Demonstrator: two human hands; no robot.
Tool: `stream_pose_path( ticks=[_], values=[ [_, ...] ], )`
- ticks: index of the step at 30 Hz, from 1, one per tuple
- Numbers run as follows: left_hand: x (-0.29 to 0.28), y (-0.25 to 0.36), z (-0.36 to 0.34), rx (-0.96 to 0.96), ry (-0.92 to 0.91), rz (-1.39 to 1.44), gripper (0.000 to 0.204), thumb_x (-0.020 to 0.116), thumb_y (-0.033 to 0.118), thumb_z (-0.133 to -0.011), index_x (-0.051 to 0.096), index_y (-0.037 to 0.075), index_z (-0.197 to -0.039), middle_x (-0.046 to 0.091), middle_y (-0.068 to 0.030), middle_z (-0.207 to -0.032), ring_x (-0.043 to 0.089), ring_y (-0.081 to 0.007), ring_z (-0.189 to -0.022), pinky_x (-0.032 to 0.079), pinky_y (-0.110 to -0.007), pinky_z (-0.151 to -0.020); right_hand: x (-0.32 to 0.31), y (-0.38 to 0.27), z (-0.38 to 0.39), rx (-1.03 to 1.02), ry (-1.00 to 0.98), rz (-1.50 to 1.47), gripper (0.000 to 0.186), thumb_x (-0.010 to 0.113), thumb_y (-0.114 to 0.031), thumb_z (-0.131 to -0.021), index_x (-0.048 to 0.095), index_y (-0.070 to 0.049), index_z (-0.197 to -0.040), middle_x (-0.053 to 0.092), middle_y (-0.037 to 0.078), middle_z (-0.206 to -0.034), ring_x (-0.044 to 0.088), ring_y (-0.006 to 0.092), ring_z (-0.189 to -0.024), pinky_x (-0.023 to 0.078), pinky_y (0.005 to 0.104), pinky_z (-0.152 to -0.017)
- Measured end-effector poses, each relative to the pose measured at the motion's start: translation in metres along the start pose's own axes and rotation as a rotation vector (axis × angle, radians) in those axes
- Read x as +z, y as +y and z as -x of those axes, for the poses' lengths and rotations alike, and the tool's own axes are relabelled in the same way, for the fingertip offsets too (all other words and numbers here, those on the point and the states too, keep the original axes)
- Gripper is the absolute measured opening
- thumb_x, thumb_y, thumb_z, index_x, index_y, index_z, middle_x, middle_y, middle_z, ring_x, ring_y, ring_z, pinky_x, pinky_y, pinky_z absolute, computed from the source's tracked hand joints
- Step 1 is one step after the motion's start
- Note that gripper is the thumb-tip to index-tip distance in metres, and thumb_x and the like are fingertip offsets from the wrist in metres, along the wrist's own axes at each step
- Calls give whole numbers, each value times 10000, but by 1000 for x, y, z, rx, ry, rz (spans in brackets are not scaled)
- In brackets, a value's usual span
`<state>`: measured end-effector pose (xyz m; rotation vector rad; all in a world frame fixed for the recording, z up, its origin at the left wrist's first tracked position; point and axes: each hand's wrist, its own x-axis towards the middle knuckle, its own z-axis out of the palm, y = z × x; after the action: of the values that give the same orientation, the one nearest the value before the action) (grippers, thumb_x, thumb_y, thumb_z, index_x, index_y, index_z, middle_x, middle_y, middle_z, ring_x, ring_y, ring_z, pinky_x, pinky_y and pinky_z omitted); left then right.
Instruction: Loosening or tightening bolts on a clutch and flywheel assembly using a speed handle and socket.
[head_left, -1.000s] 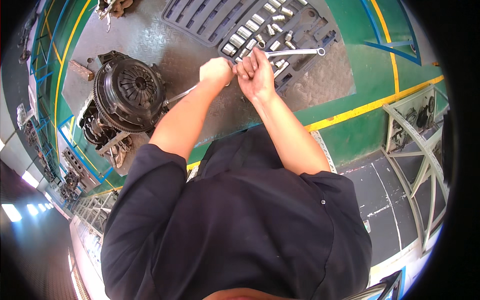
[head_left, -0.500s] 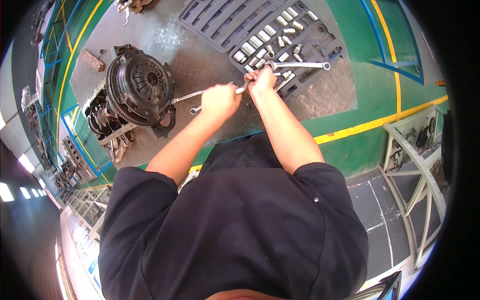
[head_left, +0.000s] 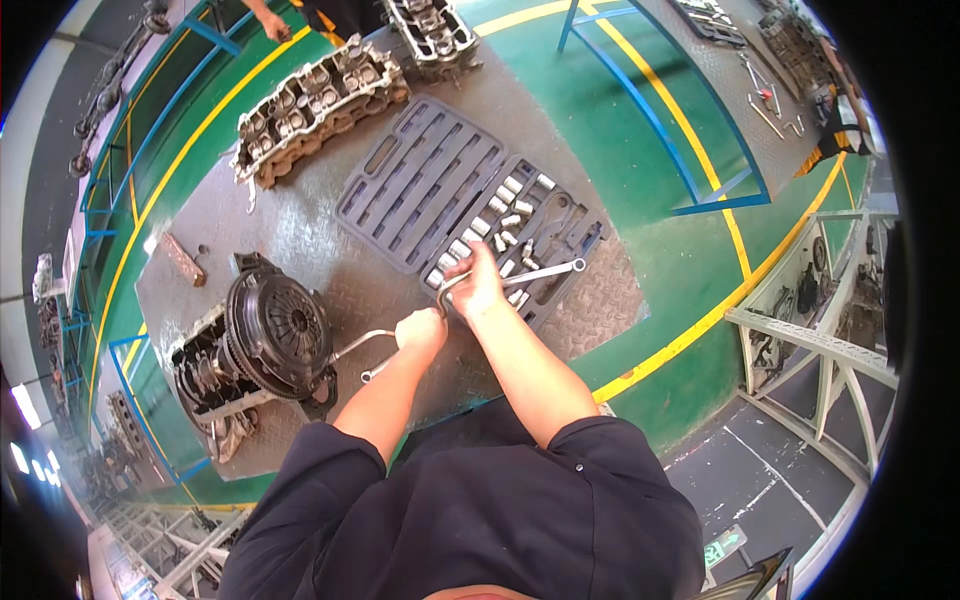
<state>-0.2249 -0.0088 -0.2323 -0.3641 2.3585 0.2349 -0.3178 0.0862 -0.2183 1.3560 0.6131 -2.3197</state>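
My left hand (head_left: 420,330) is closed on a bent metal bar (head_left: 362,340), whose far part reaches the clutch assembly (head_left: 280,330) on an engine block (head_left: 200,370). My right hand (head_left: 475,285), closer to the grey socket case (head_left: 565,230), has its fingers curled round the upper, bent part of the same bar. A long combination wrench (head_left: 550,268) lies across the case's rows of sockets, just right of that hand; I cannot tell whether the hand touches it. A smaller wrench end (head_left: 367,376) shows below the bar, left of my left hand.
Two cylinder heads (head_left: 320,105) (head_left: 425,30) lie at the back of the steel plate (head_left: 610,310). A wooden block (head_left: 185,258) is at left. A co-worker's hand (head_left: 275,25) hangs at the top. Blue frames (head_left: 680,160) and a white rack (head_left: 800,335) stand right.
My view has tilted up, bringing cylinder heads and a co-worker into sight. My hands, bunched together a second ago, are now a little apart along the bar, the left one lower.
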Motion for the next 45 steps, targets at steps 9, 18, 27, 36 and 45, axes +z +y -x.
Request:
stream_pose_path(
  ticks=[9,18,27,36,45],
  values=[
    [-39,-13,-28,-19,148,81,235,598,246,-840,753,104,-945,733,-151,-983,712,-315,-949,559,-433,-834,-54,-6,32,-115,-183,-79,384,534,-386,-996,376,-178,-715,260,-39,-554,256,124,-466,276,309,-496],
    [-44,-30,85,177,283,154,317,635,383,-847,687,72,-805,695,-207,-783,693,-392,-752,547,-508,-698,-9,1,-17,-114,-12,81,383,459,-341,-941,272,-197,-640,196,-25,-526,194,133,-416,187,313,-421],
    [-46,-16,-6,128,147,7,253,628,314,-830,773,135,-934,741,-140,-971,729,-303,-898,569,-433,-798,-30,-2,33,-8,-290,4,484,407,-363,-994,240,-196,-572,164,-16,-490,180,156,-430,256,344,-475],
    [-23,-33,95,369,287,121,235,682,303,-768,683,71,-729,679,-185,-712,692,-359,-702,548,-488,-655,-51,11,-6,-69,-7,20,447,455,-348,-961,262,-223,-578,225,-27,-494,224,154,-418,216,348,-436],
    [-48,-18,-19,160,359,128,188,629,225,-841,742,75,-821,722,-169,-839,711,-363,-802,562,-464,-706,-39,17,25,-55,-356,-25,443,407,-350,-1005,304,-187,-606,201,-26,-493,191,137,-411,230,322,-451]
  ],
)
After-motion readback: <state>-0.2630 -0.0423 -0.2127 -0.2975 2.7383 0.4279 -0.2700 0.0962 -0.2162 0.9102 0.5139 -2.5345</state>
